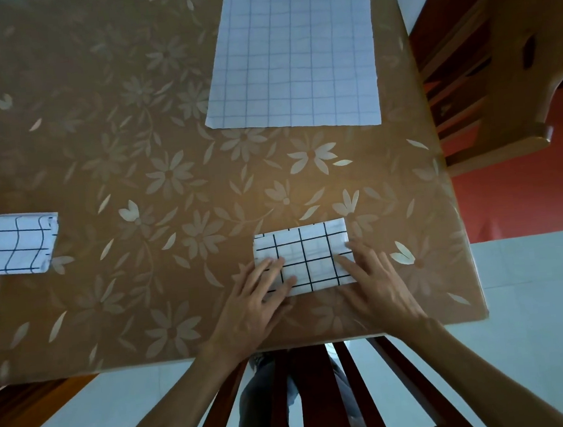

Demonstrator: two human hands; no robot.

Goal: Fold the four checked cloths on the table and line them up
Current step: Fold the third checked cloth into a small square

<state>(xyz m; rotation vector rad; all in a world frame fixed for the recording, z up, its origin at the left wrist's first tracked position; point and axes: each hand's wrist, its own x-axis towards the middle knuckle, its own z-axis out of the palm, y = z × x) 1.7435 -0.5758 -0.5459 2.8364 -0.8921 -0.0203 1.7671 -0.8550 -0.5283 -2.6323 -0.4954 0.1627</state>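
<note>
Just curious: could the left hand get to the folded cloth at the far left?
Probably yes: only bare table lies between the left hand and that folded cloth, though it may need a sideways stretch.

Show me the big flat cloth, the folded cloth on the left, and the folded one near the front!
big flat cloth (pixel 292 57), head view, its middle.
folded cloth on the left (pixel 8 244), head view, its middle.
front folded cloth (pixel 306 249), head view, its uncovered middle.
</note>
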